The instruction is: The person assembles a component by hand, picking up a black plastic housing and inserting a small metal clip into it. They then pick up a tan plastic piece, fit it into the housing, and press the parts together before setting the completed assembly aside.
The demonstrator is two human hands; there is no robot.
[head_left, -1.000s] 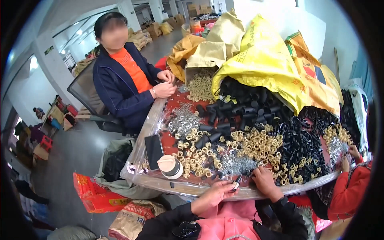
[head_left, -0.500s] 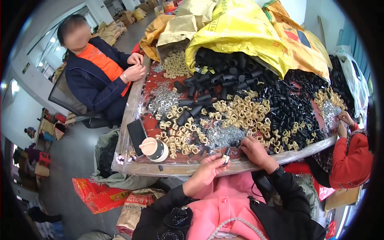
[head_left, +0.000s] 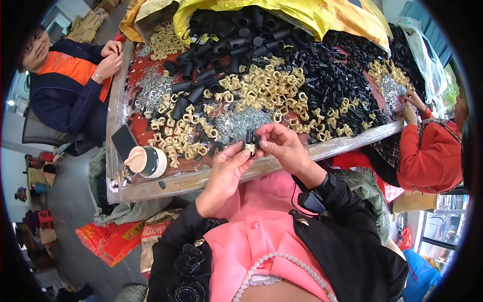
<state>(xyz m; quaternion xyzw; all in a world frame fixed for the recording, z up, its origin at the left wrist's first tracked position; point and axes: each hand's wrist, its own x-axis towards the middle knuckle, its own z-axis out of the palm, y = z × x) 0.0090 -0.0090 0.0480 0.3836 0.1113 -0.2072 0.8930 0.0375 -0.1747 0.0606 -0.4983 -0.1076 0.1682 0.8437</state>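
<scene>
Near the front edge of the table my two hands meet. My left hand (head_left: 229, 168) pinches a small black and tan plastic part (head_left: 249, 145) between thumb and fingers. My right hand (head_left: 282, 146) closes on a small black piece (head_left: 258, 141) held against that part; its exact shape is mostly covered by my fingers. Just beyond my hands lies a heap of small silvery metal pieces (head_left: 244, 123). Tan plastic rings (head_left: 269, 85) are piled behind it, with more tan rings (head_left: 178, 133) to the left.
Black tubular parts (head_left: 236, 45) and small black pieces (head_left: 327, 75) cover the far and right table. At left stand a lidded jar (head_left: 151, 162) and a dark phone (head_left: 124, 143). A wooden rim (head_left: 201, 186) edges the table. Co-workers sit left (head_left: 70, 75) and right (head_left: 427, 151).
My right hand has come from the pile to my left hand, bringing a small black piece to the held part. The view has shifted, so the table sits higher and further left.
</scene>
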